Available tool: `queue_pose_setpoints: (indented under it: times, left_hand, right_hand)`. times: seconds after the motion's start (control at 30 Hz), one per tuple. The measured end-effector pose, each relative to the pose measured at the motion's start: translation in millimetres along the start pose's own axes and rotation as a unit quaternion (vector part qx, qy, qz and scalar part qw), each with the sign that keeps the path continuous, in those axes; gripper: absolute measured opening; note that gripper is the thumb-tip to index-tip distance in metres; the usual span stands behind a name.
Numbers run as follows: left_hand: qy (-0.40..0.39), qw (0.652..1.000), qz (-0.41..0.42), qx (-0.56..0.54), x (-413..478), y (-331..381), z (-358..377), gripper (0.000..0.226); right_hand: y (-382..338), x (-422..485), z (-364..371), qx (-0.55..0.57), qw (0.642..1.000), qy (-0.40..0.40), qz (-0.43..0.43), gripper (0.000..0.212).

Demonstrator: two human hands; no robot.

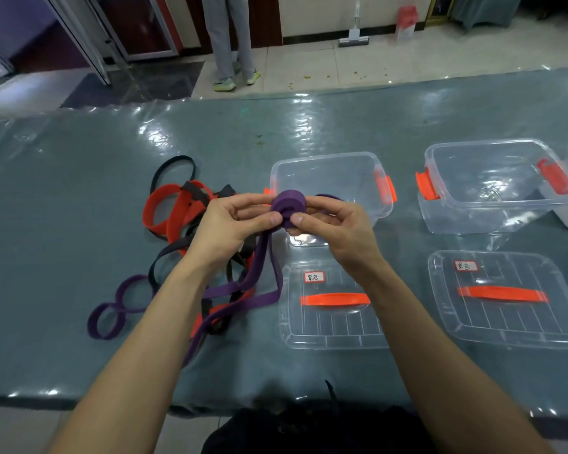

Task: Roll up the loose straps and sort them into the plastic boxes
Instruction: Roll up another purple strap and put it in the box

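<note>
Head view: left hand (pixel 233 221) and right hand (pixel 338 231) meet mid-worktop, fingers (pixel 271 218) pinched closed on a purple strap roll (pixel 288 206); its tail trails toward the near edge of the glossy grey-green worktop (pixel 79 198), tiled floor (pixel 358 65) beyond.

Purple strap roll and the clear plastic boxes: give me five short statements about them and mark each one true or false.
1. Both hands, left hand and right hand, hold the half-wound purple fabric strap roll. True.
2. The purple strap is fully wound. False: a long tail hangs down to the grey-green plastic-covered table.
3. The nearer clear plastic box with orange latches already holds rolled straps. False: no straps show inside it.
4. Two clear lids with orange handles, one and the other, lie flat in front of the boxes. True.
5. The loose pile holds only purple straps. False: red and black straps lie there too.
</note>
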State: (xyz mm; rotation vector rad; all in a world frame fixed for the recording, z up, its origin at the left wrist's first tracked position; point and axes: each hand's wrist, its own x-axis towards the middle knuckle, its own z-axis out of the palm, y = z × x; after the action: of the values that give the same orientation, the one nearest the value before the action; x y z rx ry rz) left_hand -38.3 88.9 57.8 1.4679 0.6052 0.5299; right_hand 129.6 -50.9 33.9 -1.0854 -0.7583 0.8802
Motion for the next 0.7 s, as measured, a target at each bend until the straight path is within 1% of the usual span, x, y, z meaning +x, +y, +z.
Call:
queue_pose_setpoints:
  times: [0.1,0.2,0.27,0.37,0.43,0.5,0.57,0.63,0.7]
  left_hand:
    - [-0.022,0.999,-0.039,-0.012,-1,-1,-6,0.041]
    - [-0.033,0.999,-0.021,0.017,-6,-3,-12,0.035]
    - [-0.038,0.997,0.003,0.060,-10,-2,-17,0.028]
    - [-0.046,0.993,0.004,0.106,-14,0,-24,0.025]
    - [-0.070,0.990,-0.002,0.122,-15,4,-28,0.028]
    - [-0.095,0.985,0.005,0.146,-14,8,-30,0.028]
    - [-0.109,0.980,0.012,0.164,-12,10,-33,0.025]
    - [-0.124,0.976,0.011,0.178,-11,12,-34,0.027]
    - [-0.148,0.970,0.006,0.194,-9,11,-32,0.035]
  right_hand:
    - [6,-3,10,0.021,1.000,0.014,0.006,0.027]
    - [12,-11,15,0.019,1.000,0.010,0.013,0.024]
    - [12,-15,13,-0.016,0.999,-0.013,0.027,0.025]
    - [3,-14,11,-0.111,0.993,-0.027,0.044,0.030]
    - [-3,-12,14,-0.160,0.986,-0.028,0.043,0.019]
    - [-5,-13,17,-0.177,0.983,-0.036,0.038,0.009]
    - [-4,-18,20,-0.195,0.980,-0.036,0.028,0.007]
    - [-3,-24,20,-0.212,0.977,-0.033,0.023,0.008]
    - [-5,-30,19,-0.214,0.976,-0.038,0.031,0.021]
